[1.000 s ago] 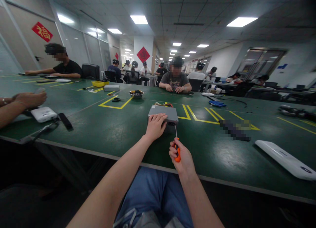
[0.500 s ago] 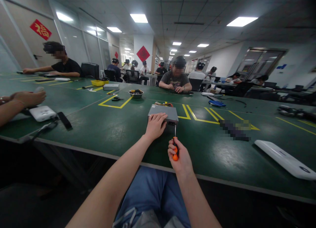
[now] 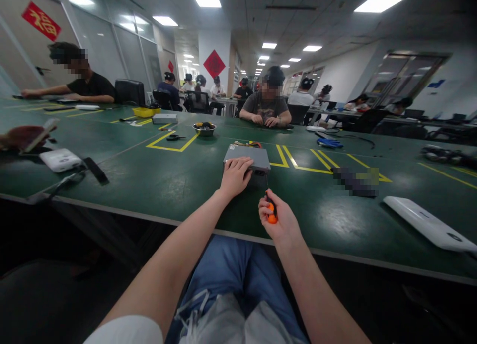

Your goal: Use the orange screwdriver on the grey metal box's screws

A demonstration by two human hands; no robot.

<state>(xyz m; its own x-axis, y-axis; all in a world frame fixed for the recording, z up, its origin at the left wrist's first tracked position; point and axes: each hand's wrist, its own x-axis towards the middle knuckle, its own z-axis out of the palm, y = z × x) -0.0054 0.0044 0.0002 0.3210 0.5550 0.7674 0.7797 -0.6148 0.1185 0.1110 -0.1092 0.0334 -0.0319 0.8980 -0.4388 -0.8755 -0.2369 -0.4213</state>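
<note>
A grey metal computer power supply unit point(image 3: 259, 156) lies on the green table in front of me, its coloured wires showing at the far side. My left hand point(image 3: 236, 177) holds it, fingers laid across the top and thumb side against the front edge. In my right hand point(image 3: 280, 218) is a screwdriver with an orange and black handle point(image 3: 273, 213), fingers wrapped round it. The screwdriver's shaft points away from me, up to the right end of the unit's front face. Whether the tip sits in a screw is too small to tell.
A metal bowl point(image 3: 204, 129) of small items stands beyond the unit. At right lie a white oblong device point(image 3: 428, 223) and blue gloves point(image 3: 330, 143). To the left are a white box-shaped device point(image 3: 60, 160) and a co-worker's hand point(image 3: 26, 136). Another person point(image 3: 266, 103) sits opposite.
The view has tipped downward. My right hand and the screwdriver have shifted slightly right, while my left hand stays on the unit. The co-worker's hand at left has shifted, now showing a flat light-coloured object.
</note>
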